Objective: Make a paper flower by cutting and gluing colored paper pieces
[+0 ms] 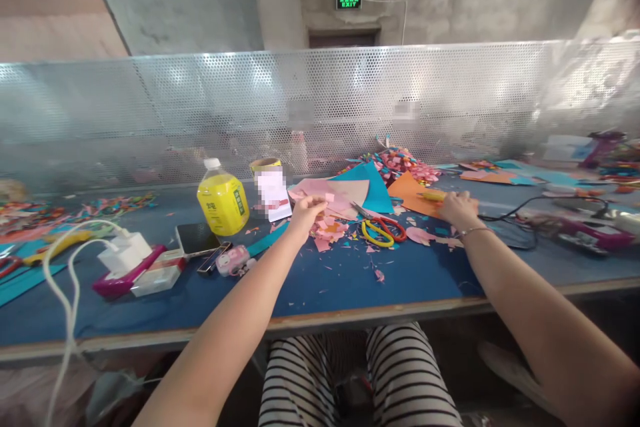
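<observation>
My left hand pinches a small pink paper piece between thumb and fingertips, above a heap of pink paper scraps. Farther right, my right hand is closed around a yellow glue gun, its nozzle end pointing left over an orange paper sheet. Most of the gun's body is hidden by my fingers. Between my hands lie scissors with red and yellow handles, their blades toward a pink sheet. A blue sheet lies partly behind it.
A pile of small coloured paper pieces lies at the back by the perforated metal screen. To the left stand a yellow bottle, a phone and a purple power strip with white plugs. A black cord runs right.
</observation>
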The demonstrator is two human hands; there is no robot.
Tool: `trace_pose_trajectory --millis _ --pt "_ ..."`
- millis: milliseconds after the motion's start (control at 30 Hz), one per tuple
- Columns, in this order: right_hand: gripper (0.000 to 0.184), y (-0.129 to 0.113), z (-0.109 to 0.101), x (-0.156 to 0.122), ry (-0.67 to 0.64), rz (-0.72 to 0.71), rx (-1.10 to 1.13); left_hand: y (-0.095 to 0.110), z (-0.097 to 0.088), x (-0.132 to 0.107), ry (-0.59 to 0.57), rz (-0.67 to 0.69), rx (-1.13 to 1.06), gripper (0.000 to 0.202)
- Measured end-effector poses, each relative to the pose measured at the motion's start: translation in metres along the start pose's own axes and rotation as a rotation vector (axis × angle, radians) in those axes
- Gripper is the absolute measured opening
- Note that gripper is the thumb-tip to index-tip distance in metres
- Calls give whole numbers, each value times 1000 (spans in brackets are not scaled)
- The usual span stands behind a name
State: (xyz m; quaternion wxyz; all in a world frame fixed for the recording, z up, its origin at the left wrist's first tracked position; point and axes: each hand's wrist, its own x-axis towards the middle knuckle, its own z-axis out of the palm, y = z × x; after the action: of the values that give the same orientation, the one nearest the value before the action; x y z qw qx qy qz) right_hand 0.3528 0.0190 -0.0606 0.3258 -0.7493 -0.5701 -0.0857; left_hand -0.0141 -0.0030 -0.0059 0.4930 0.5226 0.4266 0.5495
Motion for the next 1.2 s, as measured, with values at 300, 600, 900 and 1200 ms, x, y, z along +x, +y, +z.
trace_pose_trajectory --millis 300,600,900,1200 --pt "14 -146 -7 -34 -255 -322 629 -1 1 -2 -10 -25 -157 24" --pt "31 -231 13 -75 -402 -70 1317 -5 2 -1 13 12 -224 32" --pt "33 -224 17 -79 -380 -17 1471 -13 8 1 -46 6 -164 32" --pt "33 -226 17 -81 -402 31 1513 -8 8 -3 -46 10 -136 32"
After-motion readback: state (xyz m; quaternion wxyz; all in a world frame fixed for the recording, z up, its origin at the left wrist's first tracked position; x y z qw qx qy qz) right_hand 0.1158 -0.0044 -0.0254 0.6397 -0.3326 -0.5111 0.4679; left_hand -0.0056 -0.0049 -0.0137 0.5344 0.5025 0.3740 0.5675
